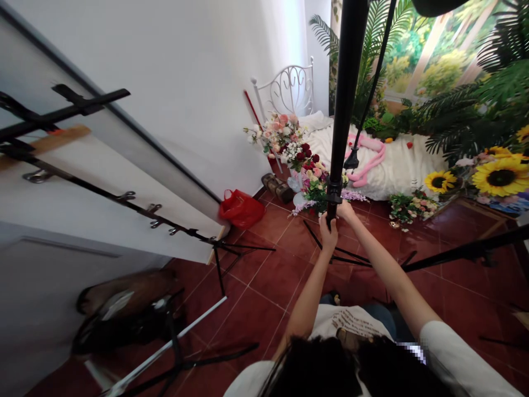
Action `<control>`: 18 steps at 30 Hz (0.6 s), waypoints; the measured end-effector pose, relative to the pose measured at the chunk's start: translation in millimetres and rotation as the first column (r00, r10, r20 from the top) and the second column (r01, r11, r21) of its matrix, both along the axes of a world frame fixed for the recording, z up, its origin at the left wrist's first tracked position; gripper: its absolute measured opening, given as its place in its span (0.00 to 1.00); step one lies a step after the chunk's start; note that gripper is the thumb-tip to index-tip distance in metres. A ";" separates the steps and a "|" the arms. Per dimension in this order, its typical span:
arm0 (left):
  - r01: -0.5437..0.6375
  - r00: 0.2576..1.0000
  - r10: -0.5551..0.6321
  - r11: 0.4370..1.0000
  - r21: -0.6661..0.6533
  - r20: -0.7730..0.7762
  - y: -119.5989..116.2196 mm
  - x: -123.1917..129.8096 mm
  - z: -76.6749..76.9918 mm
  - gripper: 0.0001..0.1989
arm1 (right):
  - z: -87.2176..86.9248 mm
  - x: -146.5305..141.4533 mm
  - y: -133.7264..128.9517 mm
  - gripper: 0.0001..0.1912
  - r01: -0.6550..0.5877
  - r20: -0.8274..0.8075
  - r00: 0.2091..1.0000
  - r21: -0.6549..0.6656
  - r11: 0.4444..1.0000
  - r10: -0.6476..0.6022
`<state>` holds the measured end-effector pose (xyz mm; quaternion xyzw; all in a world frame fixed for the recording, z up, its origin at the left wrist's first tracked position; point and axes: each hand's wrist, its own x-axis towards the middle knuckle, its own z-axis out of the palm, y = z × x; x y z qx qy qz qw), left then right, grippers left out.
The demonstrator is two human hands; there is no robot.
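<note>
Both my arms reach forward to a tall black light stand (346, 94) that rises out of the top of the view. My left hand (328, 232) is wrapped round its pole just under a black clamp collar (334, 192). Slightly higher and to the right, my right hand (344, 212) is closed on the same pole, its fingers partly hidden behind it. A black cable (374, 82) hangs beside the pole and ends in a plug (351, 160). The stand's thin legs (349, 260) spread over the floor beyond my hands.
Ahead stands a bed with white bedding (397, 176) and a white metal headboard (292, 88). Artificial flowers (285, 129), sunflowers (500, 175) and palm leaves surround it. A red plastic bag (242, 208) lies by the wall. On the left a black crossbar (111, 193) carries clips.
</note>
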<state>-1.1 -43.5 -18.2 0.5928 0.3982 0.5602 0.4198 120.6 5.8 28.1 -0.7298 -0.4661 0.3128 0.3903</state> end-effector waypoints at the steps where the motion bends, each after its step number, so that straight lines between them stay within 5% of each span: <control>1: 0.002 1.000 -0.002 1.000 0.000 0.001 0.3 -0.1 -1.0 0.26 | 1.4 -1.2 1.2 0.11 0.051 0.026 0.998 -0.044 0.998 -0.050; 4: 0.011 1.000 -0.011 1.000 0.005 -0.001 1.2 -0.6 -2.7 0.25 | 1.9 -6.0 0.9 0.10 0.076 -0.077 0.994 -0.080 0.994 -0.082; 8: 0.018 1.000 -0.018 0.999 0.032 -0.002 1.8 -0.5 -2.8 0.23 | -4.4 -13.3 -8.3 0.13 0.040 -0.438 0.898 -0.011 0.999 -0.041; 13: 0.000 1.000 0.000 1.000 0.028 -0.004 1.7 0.6 -3.7 0.24 | -13.3 -21.6 -27.1 0.13 0.010 -0.822 0.562 0.112 0.994 0.087; 18: 0.020 1.000 -0.020 0.999 0.026 0.000 2.4 -0.4 -3.9 0.25 | -21.7 -21.0 -38.7 0.05 0.082 -0.973 0.213 0.111 0.990 0.091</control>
